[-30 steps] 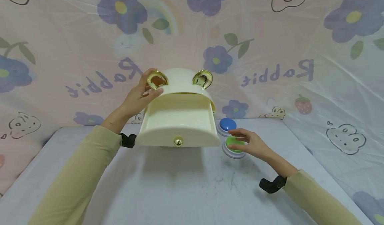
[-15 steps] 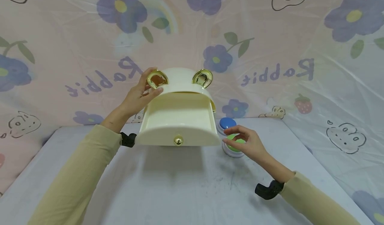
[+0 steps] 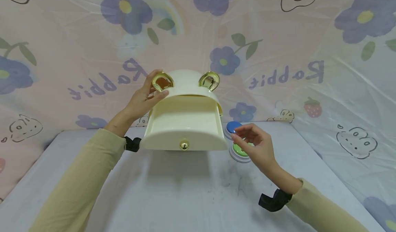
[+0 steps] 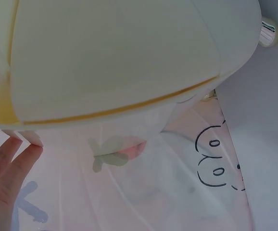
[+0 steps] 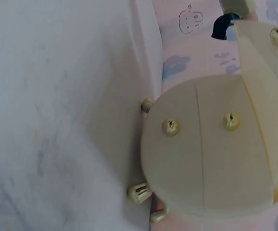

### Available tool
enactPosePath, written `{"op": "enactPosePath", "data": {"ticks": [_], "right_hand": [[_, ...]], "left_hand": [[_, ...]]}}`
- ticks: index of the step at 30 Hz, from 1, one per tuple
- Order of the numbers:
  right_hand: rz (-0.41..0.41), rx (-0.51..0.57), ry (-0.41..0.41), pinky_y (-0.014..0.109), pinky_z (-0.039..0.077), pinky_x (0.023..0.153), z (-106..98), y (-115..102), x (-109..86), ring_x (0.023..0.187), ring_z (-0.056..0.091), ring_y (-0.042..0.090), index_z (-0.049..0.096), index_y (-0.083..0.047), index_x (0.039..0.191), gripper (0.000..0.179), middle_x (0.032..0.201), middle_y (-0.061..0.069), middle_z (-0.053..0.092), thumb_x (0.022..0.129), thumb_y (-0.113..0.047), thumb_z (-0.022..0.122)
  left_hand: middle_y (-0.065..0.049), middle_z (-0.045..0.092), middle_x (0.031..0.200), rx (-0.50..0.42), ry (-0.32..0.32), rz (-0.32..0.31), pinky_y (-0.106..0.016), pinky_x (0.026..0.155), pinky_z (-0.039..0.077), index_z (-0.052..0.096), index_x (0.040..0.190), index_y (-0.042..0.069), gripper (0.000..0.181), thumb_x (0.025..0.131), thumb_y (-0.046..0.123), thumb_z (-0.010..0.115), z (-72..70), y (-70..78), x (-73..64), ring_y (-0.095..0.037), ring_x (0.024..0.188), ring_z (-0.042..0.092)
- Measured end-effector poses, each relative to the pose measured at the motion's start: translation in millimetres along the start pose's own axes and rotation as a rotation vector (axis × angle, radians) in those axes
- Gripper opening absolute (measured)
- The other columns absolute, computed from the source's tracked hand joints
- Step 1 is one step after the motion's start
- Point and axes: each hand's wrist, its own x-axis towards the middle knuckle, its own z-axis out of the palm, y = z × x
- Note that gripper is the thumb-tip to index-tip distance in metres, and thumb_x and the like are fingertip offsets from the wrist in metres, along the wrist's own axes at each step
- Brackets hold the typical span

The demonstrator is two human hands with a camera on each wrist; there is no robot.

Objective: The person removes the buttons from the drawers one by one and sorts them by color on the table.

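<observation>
A cream drawer box with gold round ears stands at the middle of the table. Its top drawer is pulled out, and the visible inside holds nothing. My left hand grips the box at its left ear, thumb in front and fingers behind. In the left wrist view, fingertips meet the box's edge. To the right, my right hand hovers over a green-topped push button, fingers loosely bent and holding nothing. Just behind it sits a blue-topped push button, partly hidden by the fingers.
Lower drawers with gold knobs and gold feet show in the right wrist view. The white table bears dark smudges at the right. A flower-printed cloth hangs right behind the box. Each wrist wears a black mount.
My right hand has lifted a little and turned more upright over the green button, its fingertips drawing closer together. The left hand, box and drawer have stayed put.
</observation>
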Motion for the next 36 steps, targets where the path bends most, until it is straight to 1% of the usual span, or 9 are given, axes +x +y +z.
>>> {"op": "enactPosePath", "data": {"ticks": [2,4,8,12,16,19,25,27,36], "right_hand": [[-0.046,0.033,0.007,0.019,0.05,0.051,2,-4,-1.1,0.065,0.065,0.011,0.063,0.005,0.099,0.018,0.083,0.003,0.068,0.082,0.002,0.071],[-0.099,0.053,0.01,0.019,0.05,0.049,5,-8,-2.3,0.061,0.064,0.01,0.061,0.008,0.099,0.02,0.081,0.004,0.067,0.083,0.001,0.071],[-0.191,0.07,0.018,0.019,0.05,0.047,11,-13,-4.2,0.057,0.063,0.008,0.058,0.011,0.099,0.021,0.08,-0.002,0.069,0.082,0.007,0.069],[-0.242,0.127,0.006,0.02,0.048,0.043,19,-17,-4.8,0.055,0.064,0.008,0.057,0.014,0.099,0.021,0.081,-0.007,0.07,0.081,0.012,0.066],[-0.276,0.177,-0.025,0.023,0.05,0.042,27,-20,-4.5,0.056,0.067,0.01,0.057,0.014,0.099,0.02,0.082,-0.004,0.071,0.081,0.01,0.067],[-0.295,0.189,-0.048,0.024,0.051,0.042,33,-23,-5.1,0.058,0.068,0.011,0.058,0.012,0.099,0.02,0.082,-0.001,0.072,0.081,0.009,0.067],[-0.318,0.215,-0.113,0.026,0.052,0.043,45,-26,-8.6,0.058,0.069,0.013,0.056,0.012,0.102,0.023,0.077,0.013,0.069,0.081,0.013,0.065],[-0.325,0.225,-0.133,0.026,0.052,0.042,49,-25,-9.0,0.057,0.069,0.014,0.055,0.013,0.103,0.024,0.076,0.017,0.068,0.081,0.014,0.065],[-0.336,0.26,-0.172,0.027,0.052,0.043,65,-24,-8.5,0.059,0.07,0.015,0.056,0.012,0.107,0.027,0.075,0.021,0.066,0.081,0.014,0.065]], "left_hand": [[-0.013,0.044,0.144,0.002,0.001,0.003,-0.056,0.111,0.031,0.013,0.147,0.047,0.067,0.096,0.038,0.056,0.0,0.3,0.2,-0.037,0.138,0.038],[-0.014,0.044,0.144,0.005,0.0,0.005,-0.057,0.11,0.031,0.013,0.148,0.044,0.068,0.096,0.037,0.056,-0.1,0.4,0.4,-0.038,0.137,0.037],[-0.015,0.042,0.145,0.003,-0.004,0.003,-0.057,0.11,0.031,0.012,0.148,0.044,0.068,0.096,0.037,0.055,-0.4,0.2,0.2,-0.04,0.138,0.036],[-0.014,0.042,0.145,-0.004,-0.007,-0.001,-0.057,0.111,0.03,0.012,0.147,0.046,0.067,0.096,0.038,0.055,-0.8,0.1,-0.6,-0.039,0.138,0.036],[-0.013,0.043,0.145,-0.005,-0.006,-0.003,-0.056,0.111,0.03,0.012,0.147,0.047,0.067,0.096,0.037,0.055,-1.1,0.3,-1.5,-0.039,0.137,0.037],[-0.013,0.041,0.146,-0.007,-0.008,-0.004,-0.056,0.111,0.03,0.013,0.147,0.046,0.067,0.096,0.038,0.055,-0.9,0.7,-1.3,-0.04,0.137,0.037],[-0.012,0.04,0.147,-0.006,-0.013,-0.003,-0.055,0.112,0.03,0.013,0.145,0.05,0.066,0.096,0.04,0.055,1.1,0.1,0.5,-0.039,0.137,0.037],[-0.012,0.041,0.147,-0.004,-0.012,0.003,-0.055,0.111,0.03,0.013,0.146,0.049,0.066,0.096,0.039,0.055,1.4,0.0,0.9,-0.039,0.138,0.037],[-0.014,0.042,0.146,0.006,-0.002,0.021,-0.056,0.11,0.032,0.013,0.147,0.046,0.067,0.096,0.038,0.056,-0.3,0.1,-0.2,-0.036,0.137,0.039]]}}
